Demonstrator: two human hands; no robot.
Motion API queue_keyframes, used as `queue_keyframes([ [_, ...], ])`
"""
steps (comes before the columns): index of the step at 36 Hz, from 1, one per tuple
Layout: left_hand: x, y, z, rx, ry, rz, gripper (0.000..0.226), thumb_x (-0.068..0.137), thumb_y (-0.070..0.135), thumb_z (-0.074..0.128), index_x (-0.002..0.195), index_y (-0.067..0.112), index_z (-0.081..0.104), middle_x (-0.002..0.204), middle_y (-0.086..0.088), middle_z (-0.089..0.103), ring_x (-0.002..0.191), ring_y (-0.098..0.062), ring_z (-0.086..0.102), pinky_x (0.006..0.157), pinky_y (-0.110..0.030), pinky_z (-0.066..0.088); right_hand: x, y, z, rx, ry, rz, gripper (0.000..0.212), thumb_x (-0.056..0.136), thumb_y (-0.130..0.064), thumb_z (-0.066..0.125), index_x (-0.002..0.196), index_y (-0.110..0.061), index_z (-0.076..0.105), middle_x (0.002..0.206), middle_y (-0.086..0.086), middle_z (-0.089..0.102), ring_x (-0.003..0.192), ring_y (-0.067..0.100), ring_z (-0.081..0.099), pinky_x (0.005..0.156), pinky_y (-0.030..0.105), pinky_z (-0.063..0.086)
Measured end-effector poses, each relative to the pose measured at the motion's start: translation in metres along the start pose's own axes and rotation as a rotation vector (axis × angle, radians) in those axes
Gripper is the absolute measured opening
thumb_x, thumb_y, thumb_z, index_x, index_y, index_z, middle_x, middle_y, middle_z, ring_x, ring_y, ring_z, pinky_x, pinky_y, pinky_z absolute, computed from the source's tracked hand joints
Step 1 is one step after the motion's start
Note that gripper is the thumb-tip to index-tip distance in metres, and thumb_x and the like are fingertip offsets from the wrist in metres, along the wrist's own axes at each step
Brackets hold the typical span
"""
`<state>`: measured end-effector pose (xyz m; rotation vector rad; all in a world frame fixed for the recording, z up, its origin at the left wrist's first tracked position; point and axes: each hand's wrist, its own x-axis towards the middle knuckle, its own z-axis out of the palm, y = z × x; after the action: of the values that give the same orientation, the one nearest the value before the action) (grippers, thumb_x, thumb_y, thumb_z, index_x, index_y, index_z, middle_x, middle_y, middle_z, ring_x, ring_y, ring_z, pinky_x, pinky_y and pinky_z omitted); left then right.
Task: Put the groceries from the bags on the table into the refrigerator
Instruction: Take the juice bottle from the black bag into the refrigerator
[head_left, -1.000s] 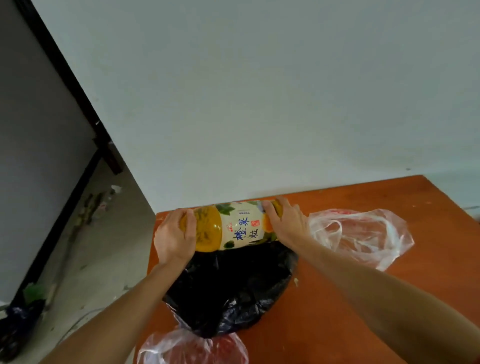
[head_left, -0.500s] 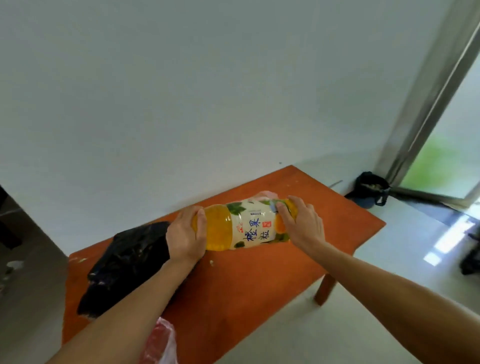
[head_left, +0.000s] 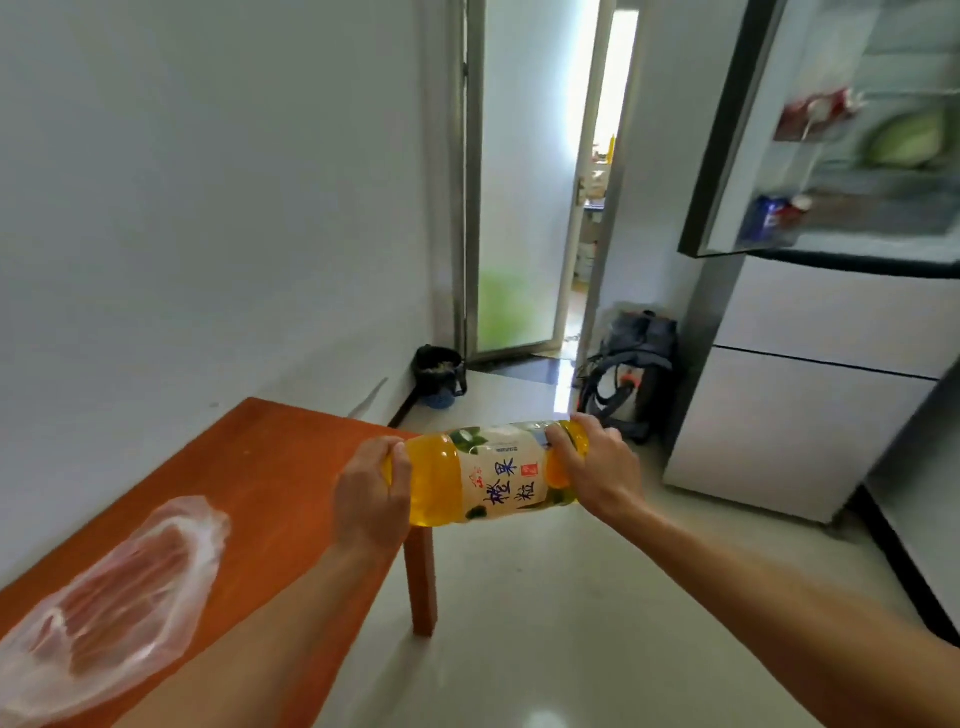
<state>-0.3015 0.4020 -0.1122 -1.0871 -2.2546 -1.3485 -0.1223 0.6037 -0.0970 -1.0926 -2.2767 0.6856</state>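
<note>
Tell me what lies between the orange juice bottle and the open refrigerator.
Head view: only bare pale floor separates the orange juice bottle from the open refrigerator.

Both bare arms reached forward from the bottom of frame, forearms converging toward centre. Left hand (head_left: 371, 493) was seen from the back, fingers curled closed around one end of a held item, thumb on top. Right hand (head_left: 597, 467) sat slightly higher and farther out, fingers wrapped over the other end, wrist bent a little inward. Hands were level-ish, well apart, palms facing each other. No sleeves visible.
</note>
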Motion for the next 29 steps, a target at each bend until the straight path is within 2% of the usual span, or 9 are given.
queue_keyframes([
  [2, 0.022, 0.011, 0.042, -0.050, -0.048, 0.012, 0.036, 0.095, 0.046, 0.032, 0.092, 0.023, 0.060, 0.077, 0.006, 0.057, 0.067, -0.009, 0.055, 0.058, -0.028, 0.042, 0.023, 0.028, -0.013, -0.013, 0.042, 0.061, 0.066, 0.090, -0.069, 0.039, 0.139, -0.026, 0.043, 0.108, 0.007, 0.051, 0.087, 0.021, 0.057, 0.078, 0.041, 0.056],
  [6, 0.061, 0.041, 0.119, -0.138, -0.144, 0.033, 0.040, 0.093, 0.049, 0.031, 0.093, 0.022, 0.061, 0.078, 0.005, 0.058, 0.069, -0.016, 0.056, 0.060, -0.031, 0.044, 0.061, 0.077, -0.048, -0.046, 0.128, 0.162, 0.067, 0.089, -0.071, 0.039, 0.138, -0.025, 0.045, 0.111, 0.009, 0.055, 0.086, 0.021, 0.058, 0.074, 0.037, 0.056],
  [11, 0.104, 0.099, 0.202, -0.214, -0.242, 0.141, 0.052, 0.091, 0.049, 0.030, 0.097, 0.013, 0.066, 0.086, -0.001, 0.062, 0.073, -0.017, 0.056, 0.061, -0.024, 0.037, 0.090, 0.133, -0.096, -0.066, 0.261, 0.297, 0.061, 0.090, -0.068, 0.041, 0.131, -0.023, 0.050, 0.104, 0.005, 0.058, 0.085, 0.019, 0.061, 0.072, 0.039, 0.059],
  [15, 0.125, 0.146, 0.272, -0.275, -0.324, 0.194, 0.048, 0.093, 0.046, 0.033, 0.099, 0.013, 0.066, 0.091, -0.005, 0.067, 0.073, -0.018, 0.057, 0.064, -0.029, 0.047, 0.109, 0.184, -0.137, -0.136, 0.363, 0.379, 0.064, 0.088, -0.073, 0.034, 0.123, -0.024, 0.055, 0.096, 0.004, 0.063, 0.078, 0.015, 0.062, 0.065, 0.031, 0.057],
  [17, 0.131, 0.170, 0.308, -0.301, -0.356, 0.218, 0.043, 0.094, 0.044, 0.036, 0.099, 0.014, 0.066, 0.091, -0.006, 0.067, 0.073, -0.017, 0.057, 0.064, -0.027, 0.047, 0.118, 0.208, -0.158, -0.151, 0.398, 0.422, 0.066, 0.087, -0.075, 0.033, 0.123, -0.024, 0.056, 0.096, 0.005, 0.062, 0.080, 0.018, 0.061, 0.068, 0.035, 0.058],
  [20, 0.138, 0.205, 0.362, -0.352, -0.403, 0.243, 0.040, 0.093, 0.043, 0.037, 0.098, 0.016, 0.065, 0.091, -0.003, 0.066, 0.074, -0.016, 0.055, 0.064, -0.024, 0.043, 0.136, 0.248, -0.187, -0.170, 0.439, 0.481, 0.055, 0.091, -0.067, 0.040, 0.122, -0.024, 0.056, 0.101, 0.009, 0.062, 0.087, 0.023, 0.060, 0.077, 0.041, 0.056],
  [24, 0.152, 0.249, 0.439, -0.413, -0.433, 0.279, 0.043, 0.091, 0.053, 0.030, 0.096, 0.024, 0.062, 0.087, 0.008, 0.059, 0.073, -0.014, 0.055, 0.066, -0.033, 0.050, 0.171, 0.308, -0.224, -0.192, 0.500, 0.531, 0.073, 0.081, -0.075, 0.029, 0.127, -0.025, 0.055, 0.106, 0.009, 0.063, 0.091, 0.024, 0.059, 0.077, 0.035, 0.050],
  [27, 0.164, 0.284, 0.496, -0.424, -0.442, 0.302, 0.041, 0.091, 0.053, 0.030, 0.095, 0.026, 0.061, 0.087, 0.009, 0.058, 0.074, -0.013, 0.055, 0.067, -0.036, 0.050, 0.206, 0.357, -0.252, -0.195, 0.531, 0.546, 0.082, 0.077, -0.082, 0.024, 0.129, -0.027, 0.054, 0.104, 0.008, 0.063, 0.088, 0.023, 0.060, 0.072, 0.034, 0.051],
  [29, 0.175, 0.308, 0.528, -0.446, -0.445, 0.301, 0.045, 0.090, 0.053, 0.030, 0.094, 0.022, 0.062, 0.087, 0.008, 0.058, 0.073, -0.012, 0.054, 0.068, -0.038, 0.050, 0.231, 0.386, -0.273, -0.200, 0.530, 0.559, 0.079, 0.080, -0.081, 0.026, 0.132, -0.027, 0.053, 0.104, 0.007, 0.062, 0.087, 0.022, 0.060, 0.069, 0.032, 0.049],
])
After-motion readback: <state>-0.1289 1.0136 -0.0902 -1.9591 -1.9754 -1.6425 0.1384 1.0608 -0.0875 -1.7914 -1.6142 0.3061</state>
